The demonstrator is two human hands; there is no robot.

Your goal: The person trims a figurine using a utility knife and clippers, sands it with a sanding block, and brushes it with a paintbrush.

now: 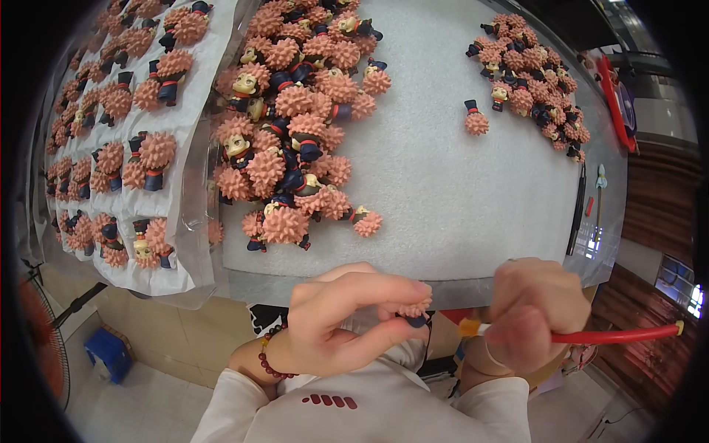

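My left hand (347, 314) pinches a small pink-haired figurine (413, 306) between thumb and fingers, just off the table's front edge. Its spiky hair faces up and a dark blue part shows below; its face is hidden. In my right hand (539, 306) is a paintbrush (620, 337) with a red handle. The brush's orange-brown bristles (469, 327) point left toward the figurine, with a gap between them. My right fingers are wrapped round the handle.
A large heap of similar figurines (284, 166) covers the table's left part, and a smaller pile (528, 70) lies at back right. Figurines fill a white-lined tray (193, 214) on the far left. Thin tools (578, 210) lie along the right edge. A fan (46, 332) stands lower left.
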